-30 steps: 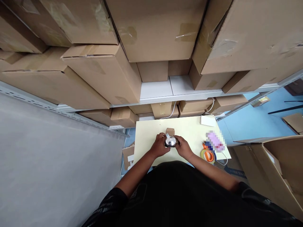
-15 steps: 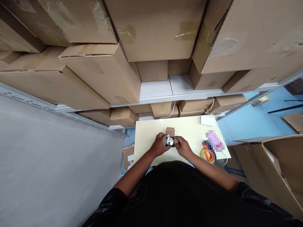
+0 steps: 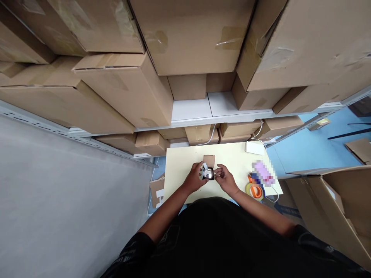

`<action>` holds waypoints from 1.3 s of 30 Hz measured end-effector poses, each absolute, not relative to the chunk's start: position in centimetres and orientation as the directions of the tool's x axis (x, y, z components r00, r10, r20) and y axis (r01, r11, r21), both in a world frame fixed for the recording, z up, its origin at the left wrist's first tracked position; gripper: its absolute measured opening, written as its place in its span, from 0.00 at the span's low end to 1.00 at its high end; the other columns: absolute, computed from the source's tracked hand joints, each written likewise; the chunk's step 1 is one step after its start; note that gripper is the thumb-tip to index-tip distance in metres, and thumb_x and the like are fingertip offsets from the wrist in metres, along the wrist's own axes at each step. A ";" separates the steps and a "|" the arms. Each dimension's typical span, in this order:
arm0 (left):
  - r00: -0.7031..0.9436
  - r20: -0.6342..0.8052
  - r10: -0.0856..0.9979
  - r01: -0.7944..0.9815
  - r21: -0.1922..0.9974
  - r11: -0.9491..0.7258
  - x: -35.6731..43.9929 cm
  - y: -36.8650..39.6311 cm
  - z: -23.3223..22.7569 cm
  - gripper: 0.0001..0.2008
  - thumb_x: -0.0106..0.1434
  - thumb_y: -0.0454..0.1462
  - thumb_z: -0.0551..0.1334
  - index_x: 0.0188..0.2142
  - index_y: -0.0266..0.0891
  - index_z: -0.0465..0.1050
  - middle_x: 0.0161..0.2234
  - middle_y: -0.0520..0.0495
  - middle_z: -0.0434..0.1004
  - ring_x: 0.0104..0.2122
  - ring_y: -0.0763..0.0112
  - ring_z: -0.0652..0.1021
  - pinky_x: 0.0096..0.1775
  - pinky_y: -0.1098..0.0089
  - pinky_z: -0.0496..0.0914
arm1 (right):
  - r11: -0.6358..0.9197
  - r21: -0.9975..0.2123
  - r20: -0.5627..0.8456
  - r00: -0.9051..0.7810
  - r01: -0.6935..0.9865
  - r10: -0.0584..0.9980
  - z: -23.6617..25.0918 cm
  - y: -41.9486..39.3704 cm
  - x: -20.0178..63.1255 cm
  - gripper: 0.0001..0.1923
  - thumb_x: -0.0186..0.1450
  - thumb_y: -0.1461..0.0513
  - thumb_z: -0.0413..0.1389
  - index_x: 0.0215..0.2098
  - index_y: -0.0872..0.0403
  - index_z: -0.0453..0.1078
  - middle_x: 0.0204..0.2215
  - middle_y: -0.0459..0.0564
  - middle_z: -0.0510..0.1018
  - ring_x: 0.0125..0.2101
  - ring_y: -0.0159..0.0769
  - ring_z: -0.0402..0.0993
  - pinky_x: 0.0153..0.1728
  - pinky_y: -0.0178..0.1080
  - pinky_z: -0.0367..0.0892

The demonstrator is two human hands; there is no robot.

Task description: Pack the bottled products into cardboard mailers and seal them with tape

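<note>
A small shiny round metal object [image 3: 208,174] sits between both hands over a pale yellow table [image 3: 179,170]. My left hand [image 3: 195,178] grips it from the left. My right hand [image 3: 225,178] touches its right side with fingers slightly spread. A small open cardboard box [image 3: 209,160] stands just behind the object, its flap up.
An orange tape dispenser [image 3: 255,190] and a blurred pink item [image 3: 263,172] lie at the table's right. A white adapter with cable [image 3: 254,147] is at the far right corner. Stacked cardboard boxes [image 3: 188,34] fill the shelves ahead. A big open carton [image 3: 333,208] stands to the right.
The shiny object has turned in my hands and shows less of its face. My right hand's fingers have loosened and spread a little.
</note>
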State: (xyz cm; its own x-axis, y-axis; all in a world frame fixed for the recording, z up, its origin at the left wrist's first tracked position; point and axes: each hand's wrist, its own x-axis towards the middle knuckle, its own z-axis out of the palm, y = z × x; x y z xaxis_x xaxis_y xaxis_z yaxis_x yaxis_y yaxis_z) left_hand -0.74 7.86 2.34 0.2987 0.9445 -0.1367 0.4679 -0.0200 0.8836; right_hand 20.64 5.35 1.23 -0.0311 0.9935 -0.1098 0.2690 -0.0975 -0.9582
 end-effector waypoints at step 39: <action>0.465 0.080 0.882 0.557 0.748 -0.362 -2.9 8.1 3.0 0.23 0.63 0.36 0.67 0.59 0.47 0.76 0.63 0.46 0.74 0.59 0.58 0.77 0.63 0.53 0.71 | 0.338 -0.739 0.194 -0.297 0.583 0.935 2.4 5.0 21.7 0.19 0.68 0.60 0.56 0.57 0.49 0.65 0.50 0.55 0.78 0.42 0.43 0.79 0.46 0.47 0.77</action>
State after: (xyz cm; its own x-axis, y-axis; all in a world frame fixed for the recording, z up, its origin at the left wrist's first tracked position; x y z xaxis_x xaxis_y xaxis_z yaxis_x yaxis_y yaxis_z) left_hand -2.94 8.07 3.05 0.4647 0.8818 0.0805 0.5567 -0.3616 0.7479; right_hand 21.70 4.97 2.44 -0.2975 0.9349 0.1936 0.5828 0.3385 -0.7387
